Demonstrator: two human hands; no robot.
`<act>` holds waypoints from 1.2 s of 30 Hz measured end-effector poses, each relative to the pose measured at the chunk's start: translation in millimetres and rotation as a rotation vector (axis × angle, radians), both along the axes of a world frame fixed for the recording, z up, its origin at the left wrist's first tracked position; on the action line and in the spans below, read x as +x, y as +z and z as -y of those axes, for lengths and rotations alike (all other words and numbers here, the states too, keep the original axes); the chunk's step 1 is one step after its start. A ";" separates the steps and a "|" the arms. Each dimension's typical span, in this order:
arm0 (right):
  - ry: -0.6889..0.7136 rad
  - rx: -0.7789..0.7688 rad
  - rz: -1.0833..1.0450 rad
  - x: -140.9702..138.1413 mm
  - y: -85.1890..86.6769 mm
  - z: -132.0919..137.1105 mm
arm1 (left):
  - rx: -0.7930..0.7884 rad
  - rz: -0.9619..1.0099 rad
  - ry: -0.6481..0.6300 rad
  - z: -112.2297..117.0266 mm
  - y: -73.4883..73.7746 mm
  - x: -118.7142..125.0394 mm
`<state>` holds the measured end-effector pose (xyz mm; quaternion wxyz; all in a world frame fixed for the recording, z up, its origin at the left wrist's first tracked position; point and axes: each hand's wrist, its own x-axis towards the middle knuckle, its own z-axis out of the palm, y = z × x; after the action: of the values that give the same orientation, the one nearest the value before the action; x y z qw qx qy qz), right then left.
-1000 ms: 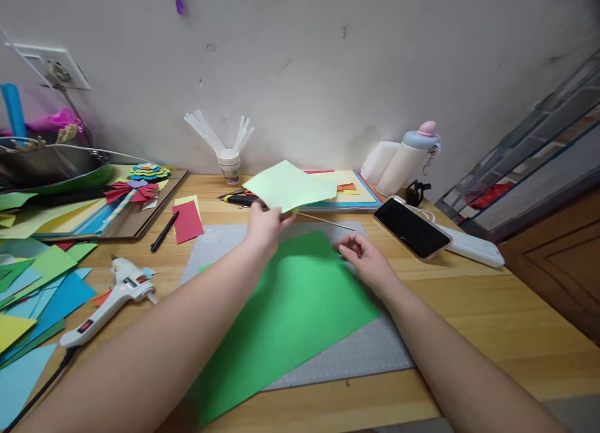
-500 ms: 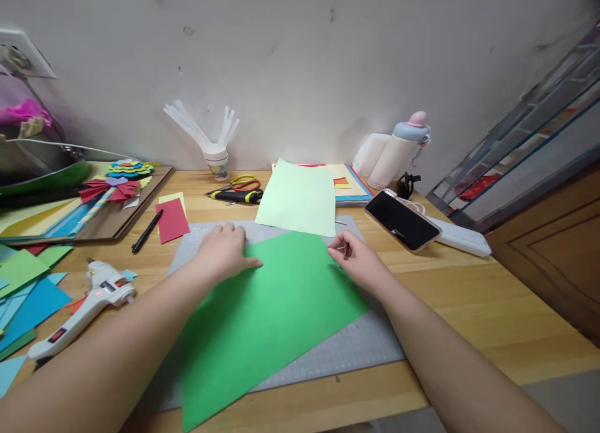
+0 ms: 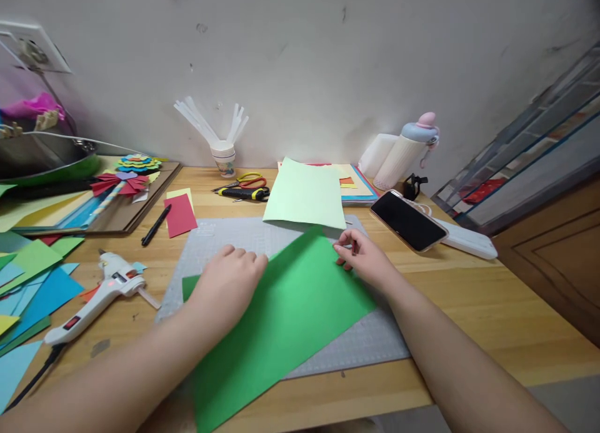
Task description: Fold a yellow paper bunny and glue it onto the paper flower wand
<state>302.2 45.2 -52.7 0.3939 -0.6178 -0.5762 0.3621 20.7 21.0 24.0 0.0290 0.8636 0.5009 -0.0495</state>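
A large sheet of green paper (image 3: 285, 327) lies aslant over a grey cutting mat (image 3: 234, 233), its near left corner reaching past the mat. My left hand (image 3: 232, 283) is closed on the sheet's upper left edge, which lifts and bends there. At the sheet's right side, my right hand (image 3: 365, 256) is pinched around a small, dark reddish thing whose kind I cannot make out. A pale green sheet (image 3: 307, 195) lies just beyond the green one, overlapping the mat's far edge.
On the left are a glue gun (image 3: 100, 295), a black pen (image 3: 155, 225), red paper (image 3: 180, 215) and coloured scraps (image 3: 42, 295). Behind stand pliers (image 3: 244, 192) and a cup (image 3: 224, 158) of white strips. A phone (image 3: 409, 220) and bottle (image 3: 407, 152) are at right.
My left hand has moved nearer and closed on the green paper, raising its left edge. My right hand keeps its pinch. The view has shifted slightly left.
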 end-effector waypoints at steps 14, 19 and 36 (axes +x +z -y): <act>0.106 0.132 -0.123 2.7 36.6 14.2 | -0.281 0.672 0.282 33.8 6.6 -47.0; 0.119 0.120 -0.169 6.7 38.3 17.9 | -0.412 0.780 0.305 23.6 18.9 -48.5; 0.070 -0.193 -0.638 -17.6 12.9 19.4 | -0.483 1.370 0.836 22.9 -23.0 -44.6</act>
<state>284.6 25.8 -39.8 0.4816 -0.4874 -0.4078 0.6035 -24.0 -1.9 1.0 0.5272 0.4156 0.6271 0.3951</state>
